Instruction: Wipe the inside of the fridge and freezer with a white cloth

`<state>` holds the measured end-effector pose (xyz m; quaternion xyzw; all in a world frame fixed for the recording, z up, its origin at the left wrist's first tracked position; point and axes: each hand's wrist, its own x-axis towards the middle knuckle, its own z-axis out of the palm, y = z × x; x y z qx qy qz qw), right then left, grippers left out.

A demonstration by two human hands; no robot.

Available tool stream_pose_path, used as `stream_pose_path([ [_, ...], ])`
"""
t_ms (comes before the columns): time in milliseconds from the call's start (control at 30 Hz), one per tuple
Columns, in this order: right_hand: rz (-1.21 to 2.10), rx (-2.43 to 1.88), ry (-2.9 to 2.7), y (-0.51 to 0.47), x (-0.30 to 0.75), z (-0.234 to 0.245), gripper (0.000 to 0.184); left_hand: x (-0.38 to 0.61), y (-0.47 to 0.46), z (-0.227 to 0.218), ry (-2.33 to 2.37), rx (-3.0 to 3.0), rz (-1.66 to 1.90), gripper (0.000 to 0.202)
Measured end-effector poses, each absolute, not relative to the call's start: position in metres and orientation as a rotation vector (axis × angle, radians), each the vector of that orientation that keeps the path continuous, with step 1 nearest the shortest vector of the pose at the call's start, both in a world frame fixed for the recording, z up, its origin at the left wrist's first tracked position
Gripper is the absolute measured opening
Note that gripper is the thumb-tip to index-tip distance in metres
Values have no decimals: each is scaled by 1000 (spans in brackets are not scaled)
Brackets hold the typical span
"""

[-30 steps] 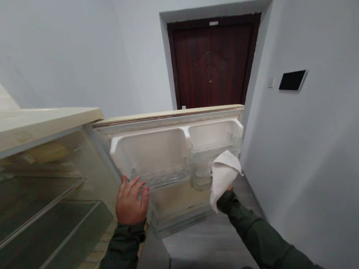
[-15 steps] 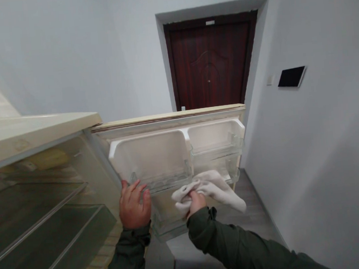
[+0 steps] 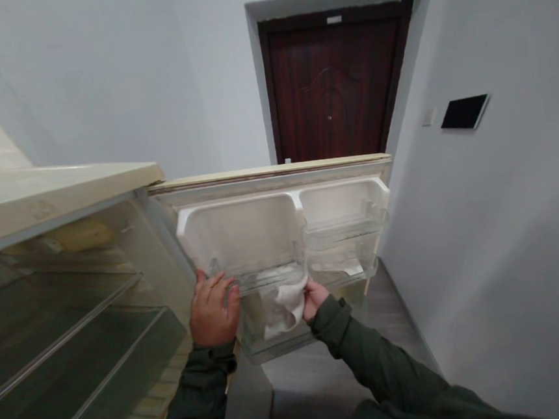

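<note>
An open cream refrigerator door (image 3: 272,236) stands in front of me, its inner side showing white moulded bins. My left hand (image 3: 213,313) grips the lower left edge of the door's liner, by the clear shelf rail (image 3: 266,279). My right hand (image 3: 315,299) holds a white cloth (image 3: 285,308), which is pressed against the door's clear lower bin (image 3: 275,327). The cloth's lower part seems to lie inside that bin, though I cannot tell exactly. A second clear rail (image 3: 343,266) sits at the door's right side.
The refrigerator cabinet (image 3: 62,189) stands open at left, with glass shelves (image 3: 61,346) inside. Behind the door are a grey floor (image 3: 318,375), white walls, a dark wooden door (image 3: 335,87) and a black wall panel (image 3: 464,112).
My right hand has moved left and down with the cloth, which is now bunched tighter against the lower bin. My left hand stays on the door. The view has shifted slightly.
</note>
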<state>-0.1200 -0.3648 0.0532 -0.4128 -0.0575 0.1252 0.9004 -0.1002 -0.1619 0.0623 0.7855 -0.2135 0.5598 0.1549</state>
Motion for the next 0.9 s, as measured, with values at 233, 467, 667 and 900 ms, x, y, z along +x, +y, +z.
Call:
stream_pose_path([
  [233, -534, -1434, 198, -463, -162, 71, 28, -98, -164, 61, -616, 2201, 1638, 18],
  [467, -202, -2562, -191, -432, -124, 96, 38, -97, -169, 60, -543, 2174, 1603, 17],
  [667, -380, -2880, -262, -458, -121, 74, 39, -96, -165, 63, -667, 2168, 1670, 14],
  [900, -791, -2826, 45, -545, -110, 73, 30, -96, -168, 61, -627, 2159, 1651, 13],
])
